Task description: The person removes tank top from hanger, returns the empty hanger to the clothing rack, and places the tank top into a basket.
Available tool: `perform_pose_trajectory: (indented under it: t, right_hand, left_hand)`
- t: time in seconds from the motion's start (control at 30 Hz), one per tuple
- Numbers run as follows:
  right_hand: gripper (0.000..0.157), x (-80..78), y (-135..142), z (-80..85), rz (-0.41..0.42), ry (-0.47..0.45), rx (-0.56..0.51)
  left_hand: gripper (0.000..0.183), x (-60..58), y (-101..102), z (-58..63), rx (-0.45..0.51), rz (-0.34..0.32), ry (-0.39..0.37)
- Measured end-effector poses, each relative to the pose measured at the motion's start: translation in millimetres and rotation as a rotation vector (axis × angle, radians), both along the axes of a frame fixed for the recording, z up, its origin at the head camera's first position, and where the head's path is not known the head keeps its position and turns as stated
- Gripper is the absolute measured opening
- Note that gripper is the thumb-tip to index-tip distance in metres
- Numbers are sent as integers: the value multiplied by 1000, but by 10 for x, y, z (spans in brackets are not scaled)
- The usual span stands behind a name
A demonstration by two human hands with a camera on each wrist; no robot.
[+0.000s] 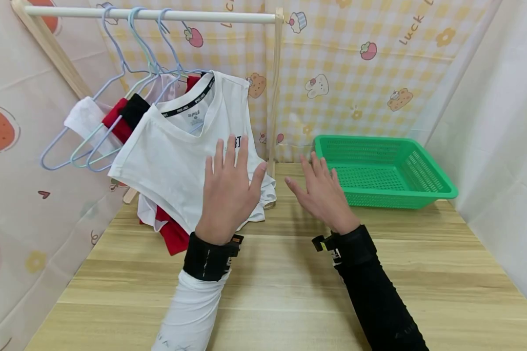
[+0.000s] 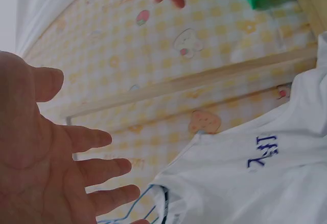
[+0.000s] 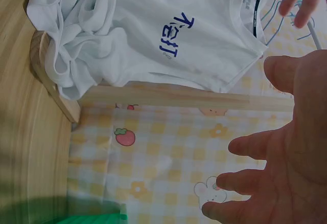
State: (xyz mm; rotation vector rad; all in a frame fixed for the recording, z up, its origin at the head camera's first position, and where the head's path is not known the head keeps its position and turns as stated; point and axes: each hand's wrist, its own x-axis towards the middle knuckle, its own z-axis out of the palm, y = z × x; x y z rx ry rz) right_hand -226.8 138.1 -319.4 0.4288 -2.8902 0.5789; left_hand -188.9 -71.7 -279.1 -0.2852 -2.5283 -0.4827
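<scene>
In the head view my left hand (image 1: 229,195) is held up with straight, spread fingers, in front of a white sleeveless shirt (image 1: 175,156). My right hand (image 1: 322,195) is raised over the table between the shirt and a green basket (image 1: 404,199), fingers extended. Neither hand holds anything. The shirt hangs on a blue hanger (image 1: 169,85) at the near end of a row, with dark lettering (image 3: 176,35) on its chest in the right wrist view. Behind it several hangers carry other garments, among them a red one (image 1: 173,234) and a white one.
A wooden rack with a pale rail (image 1: 202,16) stands at the left on the wooden table (image 1: 281,292). Its right post (image 1: 274,92) rises between shirt and basket. A printed checked curtain (image 1: 334,63) hangs behind, and white cloth (image 1: 500,122) closes the right side.
</scene>
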Motion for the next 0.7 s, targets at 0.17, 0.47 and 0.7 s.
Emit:
perform_pose_trajectory:
  t: [0.17,0.47,0.7]
  right_hand:
    - [87,-9,23,12,-2,-2,-4]
    - [86,-8,37,-2,6,-10,-11]
    - [86,-19,29,-7,12,-13,-2]
  left_hand:
    - [72,79,-129,156,56,-26,69]
    - [67,185,-423,336,177,34,207]
    - [61,216,-726,391,287,167,335]
